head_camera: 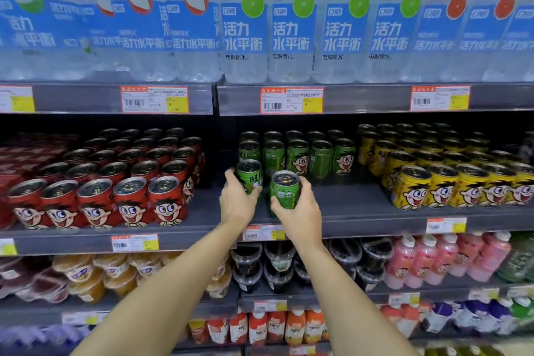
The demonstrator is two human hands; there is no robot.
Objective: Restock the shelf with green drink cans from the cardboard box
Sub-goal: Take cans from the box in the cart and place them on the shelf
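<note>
Both my arms reach up to the middle shelf [361,205]. My left hand [235,202] grips a green drink can [250,175], upright, just in front of the green rows. My right hand [300,211] grips a second green can [284,188], upright, to the right of the first and nearer the shelf's front edge. Behind them several green cans [297,156] with a cartoon face stand in rows at the back of the shelf. The cardboard box is out of view.
Red cans [133,202] fill the shelf to the left, yellow cans [442,185] to the right. Bare shelf lies between the green rows and the front edge. Large water bottles [291,23] stand on the shelf above. Jelly cups and small bottles sit below.
</note>
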